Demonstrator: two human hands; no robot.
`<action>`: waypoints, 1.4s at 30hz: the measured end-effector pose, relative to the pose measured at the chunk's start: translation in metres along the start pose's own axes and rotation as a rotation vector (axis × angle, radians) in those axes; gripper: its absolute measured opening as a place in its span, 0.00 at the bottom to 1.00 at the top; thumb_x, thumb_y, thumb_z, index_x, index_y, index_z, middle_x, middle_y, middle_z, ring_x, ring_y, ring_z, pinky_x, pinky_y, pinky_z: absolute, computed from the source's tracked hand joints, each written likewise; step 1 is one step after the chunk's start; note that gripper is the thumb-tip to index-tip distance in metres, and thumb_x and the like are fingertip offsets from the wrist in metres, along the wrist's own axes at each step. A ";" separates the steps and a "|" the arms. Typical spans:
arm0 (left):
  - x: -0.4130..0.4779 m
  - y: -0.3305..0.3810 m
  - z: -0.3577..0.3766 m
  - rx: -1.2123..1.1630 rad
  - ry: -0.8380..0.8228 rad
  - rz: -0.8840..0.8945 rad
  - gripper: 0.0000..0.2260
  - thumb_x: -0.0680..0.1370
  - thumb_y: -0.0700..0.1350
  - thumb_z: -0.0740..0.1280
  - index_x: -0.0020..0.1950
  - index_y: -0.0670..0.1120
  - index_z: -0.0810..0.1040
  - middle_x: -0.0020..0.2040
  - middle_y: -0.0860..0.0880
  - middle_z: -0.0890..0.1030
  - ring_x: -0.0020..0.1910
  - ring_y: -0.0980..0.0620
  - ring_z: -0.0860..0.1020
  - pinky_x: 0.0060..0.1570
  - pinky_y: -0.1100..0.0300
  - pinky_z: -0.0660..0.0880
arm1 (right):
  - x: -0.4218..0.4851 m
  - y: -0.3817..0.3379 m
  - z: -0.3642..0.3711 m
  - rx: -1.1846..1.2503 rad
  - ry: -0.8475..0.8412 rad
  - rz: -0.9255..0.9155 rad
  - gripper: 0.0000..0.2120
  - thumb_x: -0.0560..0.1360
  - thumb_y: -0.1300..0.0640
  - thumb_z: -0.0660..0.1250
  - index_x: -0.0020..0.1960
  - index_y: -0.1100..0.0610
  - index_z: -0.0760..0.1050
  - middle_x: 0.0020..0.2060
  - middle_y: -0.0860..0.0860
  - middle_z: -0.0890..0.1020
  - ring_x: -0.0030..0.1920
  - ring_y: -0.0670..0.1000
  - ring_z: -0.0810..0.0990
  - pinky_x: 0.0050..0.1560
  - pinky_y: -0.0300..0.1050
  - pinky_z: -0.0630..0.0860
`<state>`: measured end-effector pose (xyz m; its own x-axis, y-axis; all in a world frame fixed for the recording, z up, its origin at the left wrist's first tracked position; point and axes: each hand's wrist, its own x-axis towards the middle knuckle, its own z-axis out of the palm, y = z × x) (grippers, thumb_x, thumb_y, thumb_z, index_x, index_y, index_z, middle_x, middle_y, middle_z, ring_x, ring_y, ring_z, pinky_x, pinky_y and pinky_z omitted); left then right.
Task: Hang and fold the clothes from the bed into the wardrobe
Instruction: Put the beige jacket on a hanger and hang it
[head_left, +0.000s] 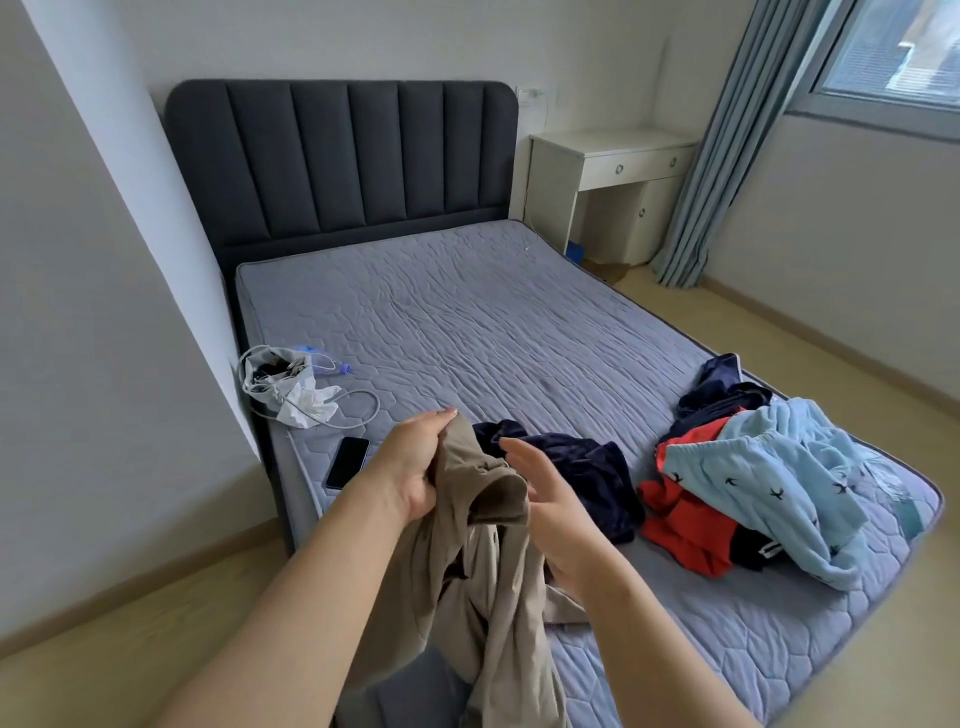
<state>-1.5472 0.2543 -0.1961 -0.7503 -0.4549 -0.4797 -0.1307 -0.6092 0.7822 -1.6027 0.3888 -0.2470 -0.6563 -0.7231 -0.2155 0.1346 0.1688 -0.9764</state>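
Note:
My left hand (415, 462) grips a beige garment (483, 571) by its upper part and holds it up over the near corner of the bed (467, 322); the cloth hangs down between my forearms. My right hand (550, 499) is beside the garment with fingers straight, palm toward the cloth, holding nothing. On the mattress behind my hands lies a dark navy garment (587, 467). Further right is a heap: a red garment (685, 514), a light blue garment with small bird prints (769, 478) and another navy piece (722, 389).
A black phone (347, 462) lies near the bed's left edge. Beyond it sit a white bag with a cable (291, 389) and a plastic bottle (327, 364). A white desk (613, 171) stands right of the dark headboard (337, 161), by blue curtains (727, 145). No wardrobe is visible.

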 end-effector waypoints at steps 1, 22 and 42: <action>0.000 0.001 0.000 0.020 -0.022 -0.003 0.10 0.81 0.44 0.58 0.41 0.43 0.73 0.31 0.44 0.78 0.31 0.48 0.77 0.32 0.59 0.77 | 0.000 -0.001 0.003 -0.025 -0.073 -0.011 0.27 0.71 0.62 0.71 0.56 0.33 0.70 0.57 0.42 0.77 0.62 0.46 0.73 0.58 0.43 0.74; 0.023 -0.055 -0.064 1.374 0.349 0.277 0.07 0.75 0.41 0.55 0.45 0.51 0.70 0.49 0.46 0.73 0.50 0.41 0.74 0.48 0.53 0.71 | 0.011 -0.013 0.002 0.245 0.317 -0.035 0.11 0.78 0.64 0.57 0.41 0.56 0.76 0.32 0.52 0.81 0.32 0.48 0.81 0.30 0.42 0.77; -0.001 0.009 -0.009 0.552 -0.119 0.320 0.06 0.77 0.37 0.64 0.45 0.47 0.77 0.41 0.47 0.79 0.38 0.54 0.77 0.36 0.67 0.75 | -0.003 -0.009 0.012 0.058 0.039 -0.047 0.10 0.72 0.69 0.68 0.47 0.56 0.81 0.39 0.50 0.85 0.42 0.48 0.83 0.42 0.39 0.80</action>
<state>-1.5418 0.2428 -0.1924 -0.8698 -0.4646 -0.1662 -0.1787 -0.0174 0.9838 -1.5931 0.3813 -0.2380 -0.6914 -0.7023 -0.1697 0.1446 0.0956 -0.9849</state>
